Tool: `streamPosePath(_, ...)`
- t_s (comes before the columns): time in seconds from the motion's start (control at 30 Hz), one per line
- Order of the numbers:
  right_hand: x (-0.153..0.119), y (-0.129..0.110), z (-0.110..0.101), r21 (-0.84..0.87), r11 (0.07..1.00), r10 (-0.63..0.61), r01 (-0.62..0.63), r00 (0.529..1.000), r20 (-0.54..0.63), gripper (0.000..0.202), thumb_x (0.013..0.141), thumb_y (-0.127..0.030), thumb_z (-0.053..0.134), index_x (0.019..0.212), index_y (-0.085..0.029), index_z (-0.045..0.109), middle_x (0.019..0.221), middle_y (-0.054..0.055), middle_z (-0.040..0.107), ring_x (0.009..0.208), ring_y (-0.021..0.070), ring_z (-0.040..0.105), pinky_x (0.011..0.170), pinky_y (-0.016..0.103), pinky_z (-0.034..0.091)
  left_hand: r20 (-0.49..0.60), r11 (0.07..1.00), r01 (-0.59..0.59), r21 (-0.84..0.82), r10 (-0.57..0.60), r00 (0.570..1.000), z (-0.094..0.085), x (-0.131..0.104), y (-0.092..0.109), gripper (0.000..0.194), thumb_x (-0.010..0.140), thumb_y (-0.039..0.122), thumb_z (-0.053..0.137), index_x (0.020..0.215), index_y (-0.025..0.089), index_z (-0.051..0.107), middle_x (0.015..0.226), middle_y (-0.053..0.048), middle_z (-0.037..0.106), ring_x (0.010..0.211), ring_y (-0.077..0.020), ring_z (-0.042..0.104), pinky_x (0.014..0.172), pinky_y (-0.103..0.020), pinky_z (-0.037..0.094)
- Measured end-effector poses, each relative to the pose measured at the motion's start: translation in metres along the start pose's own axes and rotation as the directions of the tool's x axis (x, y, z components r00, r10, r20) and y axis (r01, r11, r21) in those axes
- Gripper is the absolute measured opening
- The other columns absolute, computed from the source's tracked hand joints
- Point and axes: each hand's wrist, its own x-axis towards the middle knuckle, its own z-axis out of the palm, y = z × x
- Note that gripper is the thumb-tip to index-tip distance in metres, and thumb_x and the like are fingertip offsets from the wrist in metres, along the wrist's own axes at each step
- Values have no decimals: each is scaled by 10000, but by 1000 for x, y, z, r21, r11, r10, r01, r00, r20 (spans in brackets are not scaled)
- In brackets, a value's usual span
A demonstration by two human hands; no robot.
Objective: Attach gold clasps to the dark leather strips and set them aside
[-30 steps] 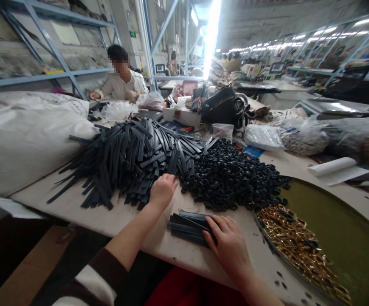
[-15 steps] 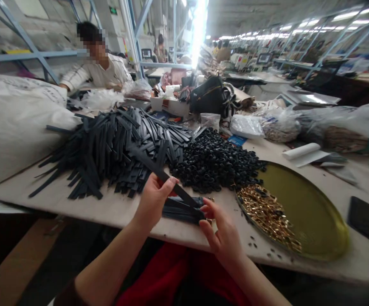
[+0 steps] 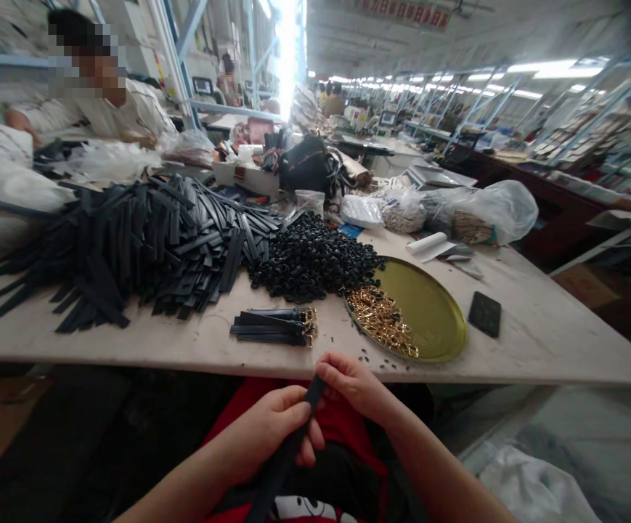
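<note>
One long, flat, dark leathery-looking strap slants down from our right grip, pinched on its upper end; our left grip is closed partway down. Guess we're working that end; next probably needs a steady hold.

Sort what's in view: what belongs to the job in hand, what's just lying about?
Likely for the job:
strap, in left hand and right hand
strap pile
loops
buckles
tray
buckled straps

Likely just lying about:
phone
paper
black bag
</note>
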Motion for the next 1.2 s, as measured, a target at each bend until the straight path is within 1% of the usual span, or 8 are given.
streamPosePath(0.07,17,6,-23,-377,926,-74,14,987,-144,305,880,-406,324,859,-183,530,658,-10,566,554,101,507,527,210,399,-77,1000,-22,-5,21,997,5,6,0,210,812,301,491,921,123,519,603,-11,625,421,-56,514,420,-143,355)
streamPosePath(0.1,27,9,-39,-615,787,-148,-47,954,-262,276,880,-363,334,874,-185,544,710,3,590,613,109,535,584,217,418,-110,999,-34,-27,31,993,6,9,1,208,813,288,477,935,123,515,592,-5,618,412,-54,506,412,-139,349)
streamPosePath(0.2,59,18,-92,-743,645,-193,-178,903,-384,194,830,-246,418,884,-159,583,933,88,592,866,175,538,767,282,392,-164,995,-46,-83,32,986,8,15,7,202,809,249,457,950,113,508,582,-8,613,410,-56,507,401,-135,351)
streamPosePath(0.27,78,24,-119,-784,576,-166,-233,905,-391,177,805,-238,456,855,-163,609,923,98,591,847,193,538,753,300,382,-176,992,-39,-117,18,984,6,19,10,193,804,227,454,939,103,514,576,-12,610,403,-52,503,391,-129,345)
streamPosePath(0.37,98,33,-138,-835,483,-101,-264,930,-352,126,753,-255,543,794,-173,629,840,80,604,772,192,543,682,287,374,-156,985,-25,-170,-2,988,-1,29,13,191,801,213,455,933,96,526,579,-19,615,399,-50,504,386,-125,347)
streamPosePath(0.83,89,31,-146,-936,228,-43,-267,958,-284,244,827,-340,462,770,-190,646,831,62,592,741,178,542,652,274,363,-87,957,69,-282,-97,991,-24,64,29,209,784,174,452,945,87,553,580,-24,621,407,-61,523,377,-131,380)
streamPosePath(0.97,93,19,-133,-953,109,-134,-284,945,-297,248,831,-337,452,852,-162,628,885,107,603,774,211,559,648,295,360,-78,954,85,-286,-111,991,-25,66,28,212,786,180,454,955,93,548,583,-25,622,412,-61,523,374,-129,377)
streamPosePath(1.2,111,25,-116,-949,158,-48,-273,958,-284,195,805,-259,473,928,-160,587,859,104,660,796,229,599,646,290,380,-109,956,43,-292,-78,991,-26,65,21,239,760,153,454,975,106,546,645,-24,609,469,-63,538,410,-135,387)
